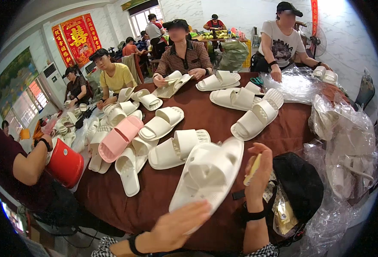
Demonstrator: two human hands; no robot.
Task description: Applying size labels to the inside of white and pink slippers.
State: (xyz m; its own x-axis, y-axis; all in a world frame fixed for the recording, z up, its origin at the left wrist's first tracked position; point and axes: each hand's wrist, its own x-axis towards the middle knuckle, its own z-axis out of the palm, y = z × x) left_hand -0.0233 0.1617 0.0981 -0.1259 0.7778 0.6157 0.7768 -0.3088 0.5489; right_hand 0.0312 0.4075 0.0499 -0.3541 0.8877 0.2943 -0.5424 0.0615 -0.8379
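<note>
A white slipper (206,171) is tilted in front of me, slightly blurred, with its near end at my left hand (176,227). The fingers of that hand lie along the slipper's edge and grip it; the thumb is hidden. To the right of the slipper, my right hand (259,175) is raised and holds a small flat pale yellow piece (252,169) between thumb and fingers; its kind is unclear. Just beyond are another white slipper (176,150), a pink slipper (119,139) and several more white ones, lying on the brown-covered table (206,118).
A black bag (298,184) is beside my right wrist. Clear plastic bags (347,141) with slippers heap up at the right. A person at left holds a red bucket (66,162). Co-workers sit or stand around the table; green-handled scissors (256,80) lie at the far side.
</note>
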